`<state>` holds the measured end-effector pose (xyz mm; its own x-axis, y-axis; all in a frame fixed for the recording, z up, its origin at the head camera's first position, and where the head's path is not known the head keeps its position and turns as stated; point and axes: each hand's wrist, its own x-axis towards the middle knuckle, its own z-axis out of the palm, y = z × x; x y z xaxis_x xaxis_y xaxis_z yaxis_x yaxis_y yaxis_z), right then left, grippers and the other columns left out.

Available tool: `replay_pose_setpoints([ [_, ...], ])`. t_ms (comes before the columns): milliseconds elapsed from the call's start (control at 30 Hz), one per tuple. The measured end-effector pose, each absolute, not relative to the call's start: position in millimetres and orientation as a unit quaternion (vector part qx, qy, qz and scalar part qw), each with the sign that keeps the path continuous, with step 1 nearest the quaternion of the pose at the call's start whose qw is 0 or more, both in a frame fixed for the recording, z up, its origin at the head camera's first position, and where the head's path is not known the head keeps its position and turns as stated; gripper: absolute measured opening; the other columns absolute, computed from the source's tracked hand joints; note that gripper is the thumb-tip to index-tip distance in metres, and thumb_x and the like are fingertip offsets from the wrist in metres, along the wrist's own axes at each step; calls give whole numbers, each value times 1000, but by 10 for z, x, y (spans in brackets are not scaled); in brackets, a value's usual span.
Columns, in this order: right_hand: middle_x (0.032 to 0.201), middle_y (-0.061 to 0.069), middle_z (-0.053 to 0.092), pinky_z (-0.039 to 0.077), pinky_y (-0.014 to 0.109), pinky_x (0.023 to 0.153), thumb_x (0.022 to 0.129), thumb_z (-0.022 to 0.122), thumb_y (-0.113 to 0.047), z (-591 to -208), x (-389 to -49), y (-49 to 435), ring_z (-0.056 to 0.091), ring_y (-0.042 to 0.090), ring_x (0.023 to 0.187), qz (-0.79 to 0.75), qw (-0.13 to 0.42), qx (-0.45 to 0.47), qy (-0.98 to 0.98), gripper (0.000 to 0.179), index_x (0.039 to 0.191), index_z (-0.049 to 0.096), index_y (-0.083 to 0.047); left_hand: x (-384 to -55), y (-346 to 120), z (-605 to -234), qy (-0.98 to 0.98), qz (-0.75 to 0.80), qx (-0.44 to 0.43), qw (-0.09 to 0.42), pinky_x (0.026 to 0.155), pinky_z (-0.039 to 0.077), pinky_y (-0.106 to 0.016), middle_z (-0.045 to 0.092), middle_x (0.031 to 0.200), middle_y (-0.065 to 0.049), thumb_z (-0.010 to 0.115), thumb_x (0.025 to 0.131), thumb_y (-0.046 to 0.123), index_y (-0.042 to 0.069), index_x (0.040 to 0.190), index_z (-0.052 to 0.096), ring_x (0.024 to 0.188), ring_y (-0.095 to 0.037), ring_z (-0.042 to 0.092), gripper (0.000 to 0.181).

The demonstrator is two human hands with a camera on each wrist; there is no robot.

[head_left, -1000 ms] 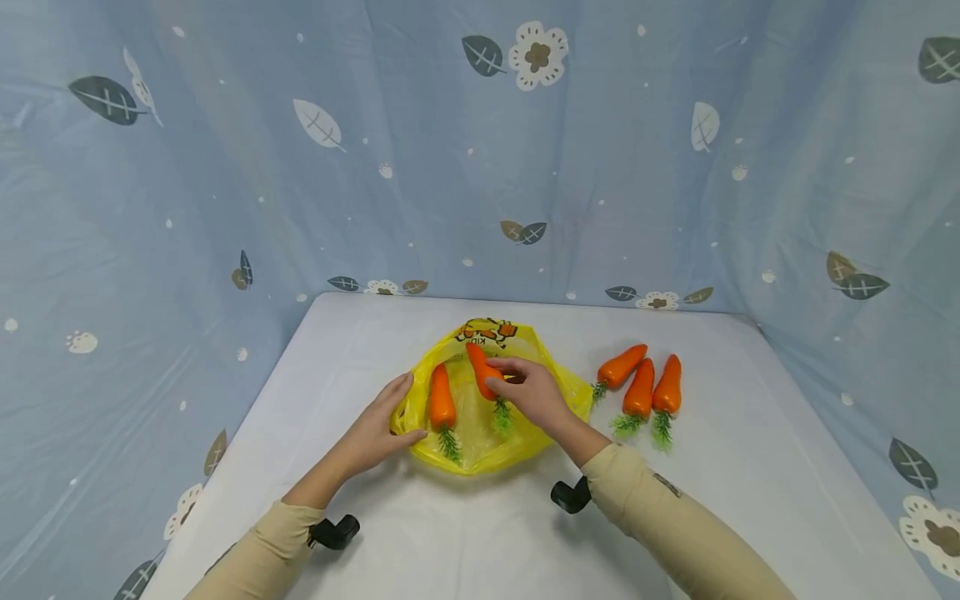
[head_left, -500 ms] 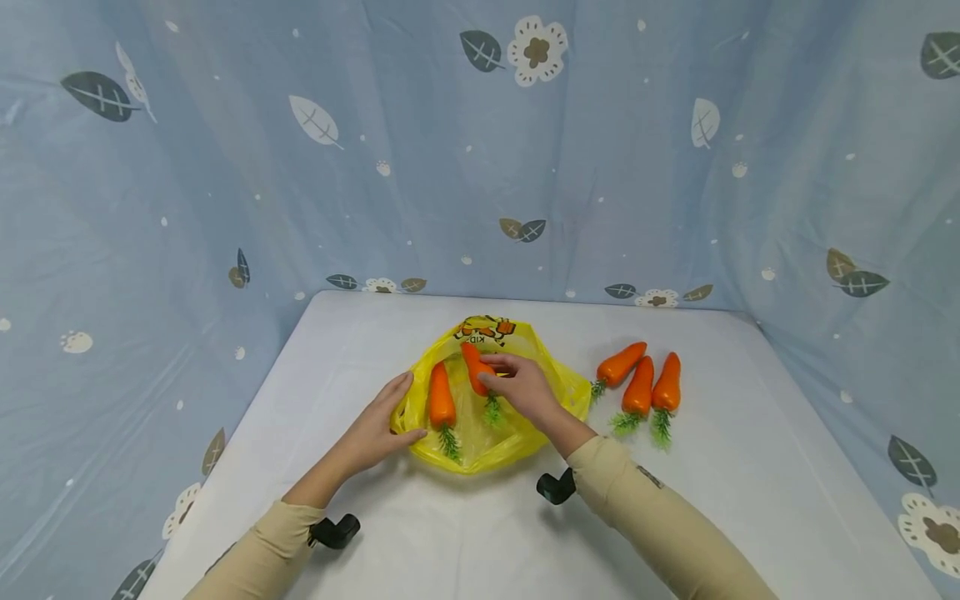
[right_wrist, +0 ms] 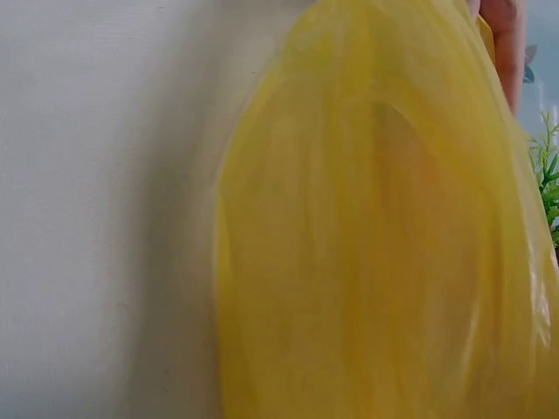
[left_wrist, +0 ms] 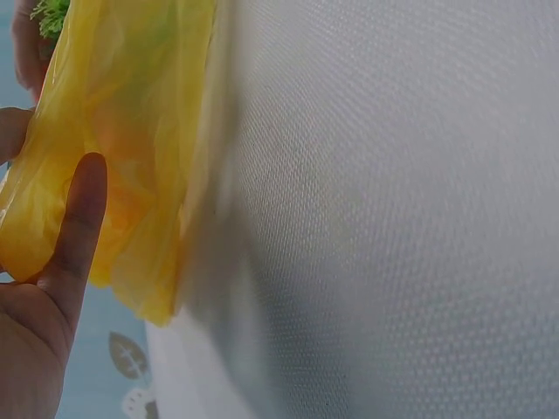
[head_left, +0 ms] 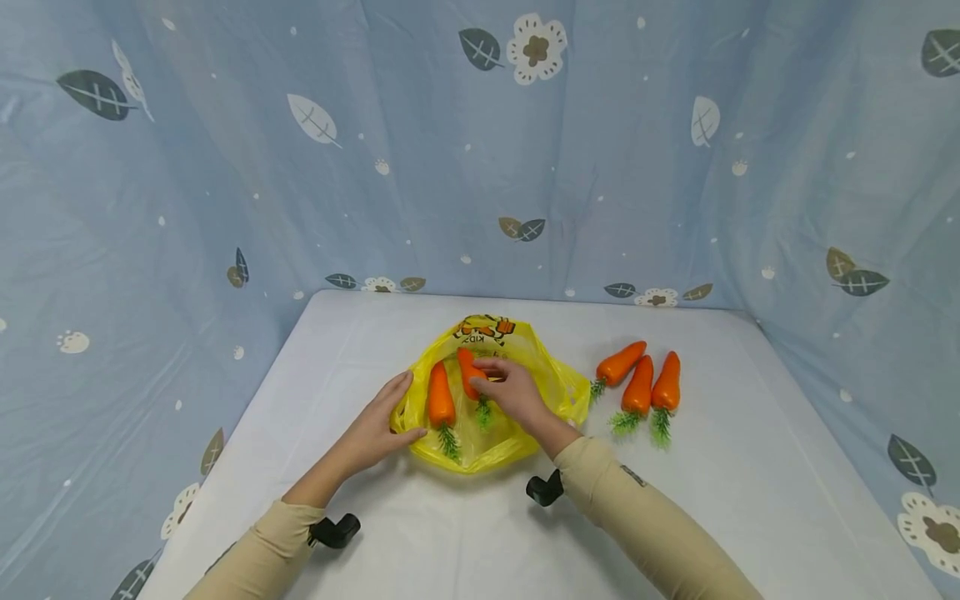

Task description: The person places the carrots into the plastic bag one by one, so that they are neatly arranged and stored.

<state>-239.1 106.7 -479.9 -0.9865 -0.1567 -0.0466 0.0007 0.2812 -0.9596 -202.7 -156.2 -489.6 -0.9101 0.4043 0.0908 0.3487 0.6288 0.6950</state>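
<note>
A yellow plastic bag (head_left: 557, 377) with a printed cartoon lies on the white table, its mouth spread toward me. My left hand (head_left: 372, 427) holds the bag's left rim between thumb and fingers; in the left wrist view the thumb (left_wrist: 80, 218) lies along the yellow plastic. Inside the bag rests one orange toy carrot (head_left: 441, 400) with a green leafy top. Over the bag's mouth, just right of that one, my right hand (head_left: 516, 393) pinches a second toy carrot (head_left: 467, 372), tip away from me. Yellow plastic fills most of the right wrist view, hiding the right hand's grip there.
Right of the bag, three more toy carrots lie close together on the white table (head_left: 712, 467): a slanted carrot (head_left: 621, 364), a middle carrot (head_left: 639, 386) and a right carrot (head_left: 667, 383). A blue patterned curtain (head_left: 480, 150) stands behind the table.
My right hand has moved left and a little lower with its carrot, bringing it nearer the carrot in the bag. My left hand stays at the rim.
</note>
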Motion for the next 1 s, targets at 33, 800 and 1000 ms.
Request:
replay_pose_setpoints([
  [33,128,10,66,58,37,85,95,75,-21,-4809,-2388,1061,60,29,117,-594,66,-49,800,35,128,71,-12,-2027,-1562,-4897,901,378,209,38,117,26,-61,21,165,-24,79,91,24,-2,160,21,148,-46,26,94],
  [800,125,8,68,58,39,88,92,78,-25,-5026,-2302,931,65,28,114,-514,101,-84,847,31,121,71,-15,-2028,-1549,-4882,898,387,207,39,117,26,-63,20,166,-22,79,90,24,-2,160,21,149,-46,26,95],
  [1000,121,7,69,58,39,86,92,77,-25,-5039,-2294,927,65,27,114,-518,101,-86,845,29,119,72,-14,-2024,-1550,-4886,901,384,200,40,117,26,-62,20,166,-21,79,90,27,0,161,21,149,-45,26,95],
])
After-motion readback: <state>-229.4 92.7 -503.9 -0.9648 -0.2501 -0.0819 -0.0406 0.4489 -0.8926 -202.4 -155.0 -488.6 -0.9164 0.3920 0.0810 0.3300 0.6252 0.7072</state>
